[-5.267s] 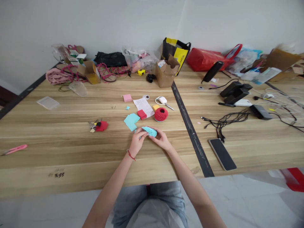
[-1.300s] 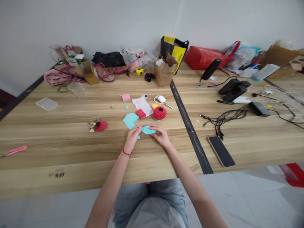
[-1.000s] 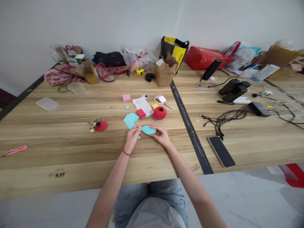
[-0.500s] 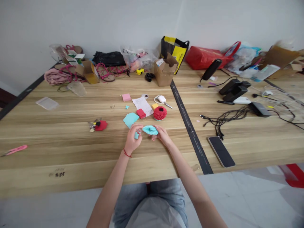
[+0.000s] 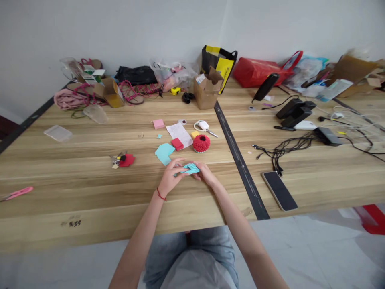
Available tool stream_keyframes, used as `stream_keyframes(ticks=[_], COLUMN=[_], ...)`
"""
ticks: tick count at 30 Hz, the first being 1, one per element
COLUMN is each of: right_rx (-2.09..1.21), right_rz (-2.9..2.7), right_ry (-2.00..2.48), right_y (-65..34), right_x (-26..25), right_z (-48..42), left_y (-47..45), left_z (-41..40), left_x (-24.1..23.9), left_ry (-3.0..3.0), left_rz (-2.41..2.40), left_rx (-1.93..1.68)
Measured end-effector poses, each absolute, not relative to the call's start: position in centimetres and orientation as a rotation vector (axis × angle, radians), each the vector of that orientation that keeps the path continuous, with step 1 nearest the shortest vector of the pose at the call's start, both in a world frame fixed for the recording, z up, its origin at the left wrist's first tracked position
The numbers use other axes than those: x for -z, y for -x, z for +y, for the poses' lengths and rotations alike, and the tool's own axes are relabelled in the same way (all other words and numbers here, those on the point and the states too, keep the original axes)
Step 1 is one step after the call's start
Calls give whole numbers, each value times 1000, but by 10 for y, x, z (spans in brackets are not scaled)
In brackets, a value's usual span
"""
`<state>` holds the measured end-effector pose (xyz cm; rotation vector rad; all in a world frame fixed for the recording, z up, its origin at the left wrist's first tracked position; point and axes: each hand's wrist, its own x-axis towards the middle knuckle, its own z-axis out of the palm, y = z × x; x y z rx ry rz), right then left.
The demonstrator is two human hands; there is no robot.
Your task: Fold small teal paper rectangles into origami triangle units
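Both my hands hold a small teal folded-paper piece [image 5: 189,168] just above the wooden table [image 5: 90,188]. My left hand [image 5: 172,178], with a red string at the wrist, grips its left end. On the right end rest the fingers of my right hand [image 5: 205,175]. Just beyond them lie teal paper sheets [image 5: 164,153], a red paper block [image 5: 177,143] and a round red folded-paper bowl [image 5: 201,143].
Scissors [image 5: 205,127], a white slip [image 5: 179,133] and a pink note pad [image 5: 158,123] lie farther back. A phone [image 5: 279,196] and tangled cables [image 5: 285,148] sit to the right past a black seam [image 5: 240,164]. Bags and boxes line the wall. A pink cutter [image 5: 18,193] lies far left.
My hands turned the teal piece, raised it slightly half a second ago, and now hold it lower and flatter. The view shifted a little.
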<state>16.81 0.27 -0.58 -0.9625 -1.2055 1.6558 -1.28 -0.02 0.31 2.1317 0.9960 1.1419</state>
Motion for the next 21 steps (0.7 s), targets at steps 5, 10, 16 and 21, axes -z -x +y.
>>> stream_keyframes(ticks=[5, 10, 16, 21], right_rx=[-1591, -1594, -1578, -1580], right_rz=[-1286, -1282, -1277, -1320], right_ry=[991, 1014, 1023, 1024], right_y=[-166, -165, -162, -161], right_x=[3, 5, 0, 2], right_z=[1, 2, 1, 0], left_y=[10, 9, 4, 4], left_z=[-1, -1, -2, 0], left_x=[-3, -2, -2, 4], left_ry=[-2094, -2063, -2051, -1994], left_rz=[1012, 1029, 1026, 1048], left_rx=[-1114, -1117, -1141, -1179])
